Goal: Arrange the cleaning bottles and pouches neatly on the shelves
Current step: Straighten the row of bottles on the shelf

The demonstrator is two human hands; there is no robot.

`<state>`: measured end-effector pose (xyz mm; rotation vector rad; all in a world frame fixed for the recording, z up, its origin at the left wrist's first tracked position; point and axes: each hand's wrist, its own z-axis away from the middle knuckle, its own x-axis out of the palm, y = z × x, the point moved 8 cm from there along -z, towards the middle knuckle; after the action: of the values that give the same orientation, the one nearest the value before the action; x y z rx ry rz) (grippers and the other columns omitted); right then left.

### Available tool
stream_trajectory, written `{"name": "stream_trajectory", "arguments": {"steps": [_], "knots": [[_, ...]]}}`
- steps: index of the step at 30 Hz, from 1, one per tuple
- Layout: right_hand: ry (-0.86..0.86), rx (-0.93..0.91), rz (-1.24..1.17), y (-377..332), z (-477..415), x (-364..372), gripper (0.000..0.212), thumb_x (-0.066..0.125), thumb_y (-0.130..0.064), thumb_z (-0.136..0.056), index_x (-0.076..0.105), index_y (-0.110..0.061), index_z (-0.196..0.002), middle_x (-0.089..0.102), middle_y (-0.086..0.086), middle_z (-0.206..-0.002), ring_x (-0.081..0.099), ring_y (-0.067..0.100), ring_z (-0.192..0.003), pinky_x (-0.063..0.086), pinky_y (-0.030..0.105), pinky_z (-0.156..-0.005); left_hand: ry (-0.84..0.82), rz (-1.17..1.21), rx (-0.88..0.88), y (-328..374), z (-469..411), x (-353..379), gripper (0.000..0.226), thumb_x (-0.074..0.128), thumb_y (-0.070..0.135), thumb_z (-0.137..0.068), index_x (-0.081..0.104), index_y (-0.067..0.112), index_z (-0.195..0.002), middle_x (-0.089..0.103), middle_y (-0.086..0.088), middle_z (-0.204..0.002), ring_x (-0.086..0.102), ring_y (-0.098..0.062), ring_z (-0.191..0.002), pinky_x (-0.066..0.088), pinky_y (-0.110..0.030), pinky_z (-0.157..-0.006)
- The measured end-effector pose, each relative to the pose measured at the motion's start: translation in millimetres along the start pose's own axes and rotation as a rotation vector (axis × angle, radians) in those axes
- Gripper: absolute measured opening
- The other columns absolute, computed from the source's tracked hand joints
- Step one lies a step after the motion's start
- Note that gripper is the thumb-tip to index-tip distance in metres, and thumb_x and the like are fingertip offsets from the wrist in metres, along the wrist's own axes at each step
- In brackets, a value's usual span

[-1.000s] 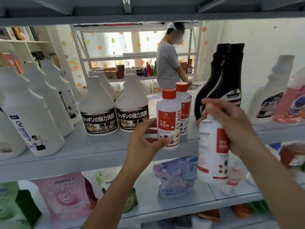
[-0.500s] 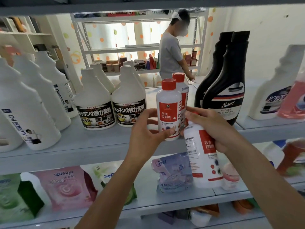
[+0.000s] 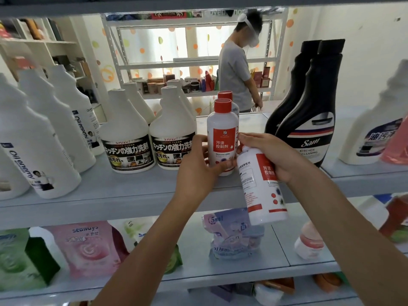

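The right hand (image 3: 280, 160) has carried its tilted bottle (image 3: 262, 191) left, up beside the red-capped bottle (image 3: 221, 135) standing on the middle shelf (image 3: 110, 195). Its fingers curl round the tilted bottle's top, and the left hand (image 3: 198, 171) wraps round the red-capped bottle low down.

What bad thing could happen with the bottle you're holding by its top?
The tilted bottle hangs from the right hand past the shelf edge; if it slips, it might drop onto the blue pouch below. It could also bump the standing bottle, though the left hand grips that one.
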<state>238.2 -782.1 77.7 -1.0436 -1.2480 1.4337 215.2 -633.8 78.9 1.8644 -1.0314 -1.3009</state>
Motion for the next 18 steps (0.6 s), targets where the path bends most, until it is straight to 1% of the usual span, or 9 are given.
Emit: {"name": "stream_trajectory", "arguments": {"steps": [2, 6, 9, 11, 15, 18], "knots": [[-0.01, 0.015, -0.01, 1, -3, 1, 0.028, 0.061, -0.036, -0.089, 0.063, -0.021, -0.112, 0.072, 0.003, -0.078, 0.067, 0.019, -0.064, 0.055, 0.032, -0.062, 0.0, -0.002, -0.005, 0, -2, 0, 0.066, 0.077, 0.032, -0.077, 0.041, 0.018, -0.131, 0.057, -0.002, -0.136, 0.059, -0.021, -0.119, 0.049, -0.039, -0.099], [-0.033, 0.037, -0.045, 3, -7, 2, 0.026, 0.061, -0.036, -0.089, 0.063, -0.023, -0.111, 0.072, 0.002, -0.075, 0.066, 0.018, -0.061, 0.056, 0.03, -0.059, -0.002, 0.008, -0.015, 0, -4, 1, 0.064, 0.076, 0.031, -0.078, 0.042, 0.018, -0.13, 0.057, -0.001, -0.136, 0.058, -0.021, -0.119, 0.047, -0.033, -0.095], [-0.029, 0.035, -0.054, 4, -9, 2, 0.027, 0.061, -0.036, -0.089, 0.063, -0.023, -0.113, 0.072, 0.002, -0.076, 0.066, 0.019, -0.063, 0.056, 0.033, -0.065, 0.002, 0.006, -0.019, -2, -5, 1, 0.065, 0.076, 0.031, -0.078, 0.041, 0.019, -0.131, 0.056, -0.001, -0.137, 0.058, -0.02, -0.12, 0.047, -0.03, -0.093], [-0.019, 0.02, -0.054, 4, -9, 1, 0.028, 0.061, -0.036, -0.089, 0.062, -0.022, -0.114, 0.072, 0.002, -0.076, 0.067, 0.019, -0.064, 0.056, 0.033, -0.065, 0.005, 0.0, -0.009, -2, -5, 1, 0.066, 0.076, 0.032, -0.078, 0.041, 0.019, -0.132, 0.056, -0.001, -0.137, 0.058, -0.021, -0.12, 0.047, -0.031, -0.094], [0.036, -0.043, -0.081, 1, -2, 1, 0.031, 0.06, -0.034, -0.09, 0.06, -0.021, -0.118, 0.071, -0.001, -0.073, 0.067, 0.016, -0.06, 0.055, 0.03, -0.057, 0.032, -0.077, 0.021, -7, -4, 1, 0.07, 0.074, 0.037, -0.08, 0.039, 0.02, -0.138, 0.057, -0.001, -0.136, 0.06, -0.021, -0.117, 0.051, -0.038, -0.096], [0.092, -0.142, -0.063, -1, 12, 1, 0.033, 0.058, -0.033, -0.091, 0.056, -0.022, -0.122, 0.069, -0.003, -0.082, 0.068, 0.013, -0.064, 0.054, 0.028, -0.058, 0.073, -0.22, 0.097, -11, -1, 2, 0.067, 0.067, 0.041, -0.086, 0.037, 0.022, -0.143, 0.057, 0.001, -0.136, 0.058, -0.019, -0.119, 0.05, -0.038, -0.097]]}}
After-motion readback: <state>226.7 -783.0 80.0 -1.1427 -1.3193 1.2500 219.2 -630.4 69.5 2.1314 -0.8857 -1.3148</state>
